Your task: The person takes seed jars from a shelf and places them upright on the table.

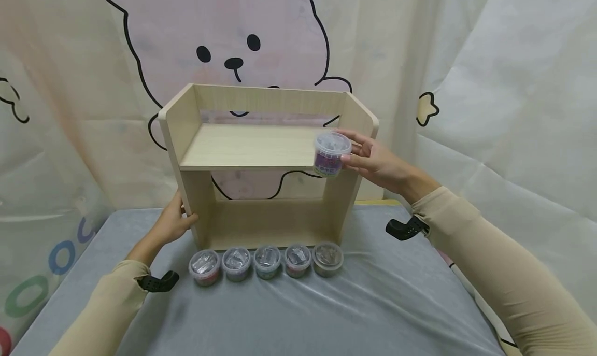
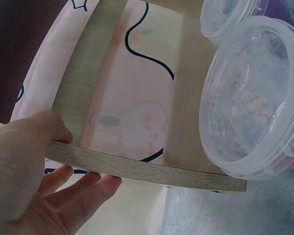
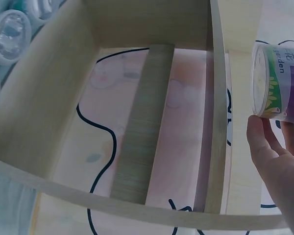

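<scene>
My right hand [image 1: 380, 165] holds a clear plastic tub [image 1: 328, 161] with a purple label and a clear lid. The tub is upright in front of the right end of the upper board of a pale wooden two-tier shelf [image 1: 254, 147]. In the right wrist view, thumb and fingers grip the tub [image 3: 283, 83] near one end. Lower down on the other side, my left hand [image 1: 170, 222] grips the front edge of the shelf's left side panel [image 2: 152, 166]. Its thumb lies on the inner face, the fingers on the outer.
Several similar lidded tubs [image 1: 268, 261] stand in a row on the grey cloth-covered table [image 1: 289, 319], close along the shelf's front foot. Behind the shelf hangs a curtain [image 1: 284, 29] with a cartoon bear; pale curtains also flank the table.
</scene>
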`<state>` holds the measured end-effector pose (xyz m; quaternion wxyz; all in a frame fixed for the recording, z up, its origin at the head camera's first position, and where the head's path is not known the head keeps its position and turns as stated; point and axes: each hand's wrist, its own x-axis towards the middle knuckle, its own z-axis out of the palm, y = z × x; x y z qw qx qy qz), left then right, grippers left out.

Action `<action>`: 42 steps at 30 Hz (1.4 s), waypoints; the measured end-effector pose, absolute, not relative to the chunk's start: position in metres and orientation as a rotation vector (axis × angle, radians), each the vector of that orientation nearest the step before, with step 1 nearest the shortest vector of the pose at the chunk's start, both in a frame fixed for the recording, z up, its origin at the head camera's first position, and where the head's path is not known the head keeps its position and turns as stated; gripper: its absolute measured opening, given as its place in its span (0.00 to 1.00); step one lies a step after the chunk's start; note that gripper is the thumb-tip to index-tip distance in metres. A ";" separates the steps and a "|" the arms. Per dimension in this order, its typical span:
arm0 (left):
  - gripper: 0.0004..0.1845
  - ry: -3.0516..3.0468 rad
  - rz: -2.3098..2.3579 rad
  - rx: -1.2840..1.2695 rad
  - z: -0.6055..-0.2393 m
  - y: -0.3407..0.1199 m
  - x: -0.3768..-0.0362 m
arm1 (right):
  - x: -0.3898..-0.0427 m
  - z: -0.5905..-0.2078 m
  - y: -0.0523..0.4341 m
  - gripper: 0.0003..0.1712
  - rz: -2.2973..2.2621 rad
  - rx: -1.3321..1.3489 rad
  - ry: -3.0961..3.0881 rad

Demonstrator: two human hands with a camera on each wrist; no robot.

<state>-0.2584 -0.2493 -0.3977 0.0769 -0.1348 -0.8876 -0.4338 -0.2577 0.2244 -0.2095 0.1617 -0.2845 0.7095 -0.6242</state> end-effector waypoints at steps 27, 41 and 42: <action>0.45 -2.607 -1.326 -0.428 -0.408 -0.256 -0.262 | -0.249 -0.300 0.281 0.40 -1.740 -0.808 1.941; 0.44 -2.613 -1.317 -0.450 -0.404 -0.255 -0.267 | -0.252 -0.358 0.312 0.43 -1.732 -0.727 1.934; 0.44 -2.612 -1.315 -0.453 -0.404 -0.255 -0.268 | -0.252 -0.361 0.314 0.43 -1.728 -0.717 1.928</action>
